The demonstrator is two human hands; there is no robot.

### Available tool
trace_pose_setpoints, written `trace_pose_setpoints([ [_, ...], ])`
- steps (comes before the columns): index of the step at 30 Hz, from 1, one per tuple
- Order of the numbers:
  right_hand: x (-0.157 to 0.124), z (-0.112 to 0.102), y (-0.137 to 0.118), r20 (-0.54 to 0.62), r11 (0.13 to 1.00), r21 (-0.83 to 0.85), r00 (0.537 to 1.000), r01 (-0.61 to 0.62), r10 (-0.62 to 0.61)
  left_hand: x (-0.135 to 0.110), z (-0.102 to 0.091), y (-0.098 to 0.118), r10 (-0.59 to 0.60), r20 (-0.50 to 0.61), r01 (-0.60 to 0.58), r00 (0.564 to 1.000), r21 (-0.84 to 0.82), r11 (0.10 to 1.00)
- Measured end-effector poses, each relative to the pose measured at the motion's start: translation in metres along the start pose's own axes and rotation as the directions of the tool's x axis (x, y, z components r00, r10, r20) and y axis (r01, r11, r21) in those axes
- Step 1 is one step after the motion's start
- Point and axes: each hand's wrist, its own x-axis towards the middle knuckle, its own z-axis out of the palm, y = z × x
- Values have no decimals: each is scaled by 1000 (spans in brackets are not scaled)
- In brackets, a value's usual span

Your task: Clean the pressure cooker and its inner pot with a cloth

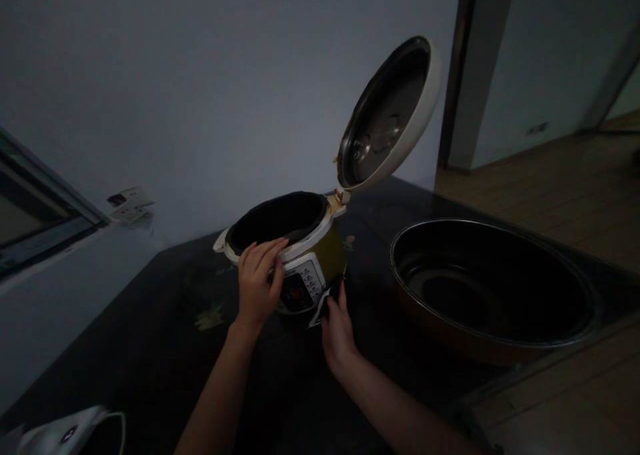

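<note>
An electric cooker (327, 258) with a green body, white rim and front control panel (301, 285) stands on the dark table. Its hinged lid (390, 118) is tilted up to the right, and the pot inside looks dark. My left hand (257, 278) grips the front rim, fingers over the edge and thumb beside the panel. Low at the panel's right side, my right hand (340, 331) is closed on a dark cloth (334, 288), which touches the cooker. Dim light hides the cloth's full shape.
A large round pan (480, 295), dark inside with a brown outer wall, sits right of the cooker on the table (165, 348). A white device with a cable (70, 431) lies at the near left. Behind are a wall (225, 95) and a wall socket with cards (131, 205).
</note>
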Motion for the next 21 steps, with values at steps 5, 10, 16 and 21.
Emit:
trace_pose_setpoints([
  [5, -22, 11, -9, -9, 877, 370, 943, -305, 332, 0, 0, 0, 7, -12, -7, 1000, 2, 1000],
  [10, -39, 14, -13, 46, 952, 203, 973, -231, 227, -1, 0, 0, 22, 0, -22, 1000, 9, 1000],
  [16, -20, 5, -23, 43, 999, 14, 998, -48, 48, 0, 0, 1, 30, -1, -30, 1000, 26, 999],
  [21, 18, 6, -50, 109, 964, -91, 964, 252, -241, 1, 0, 2, 53, -14, -52, 999, 41, 998],
])
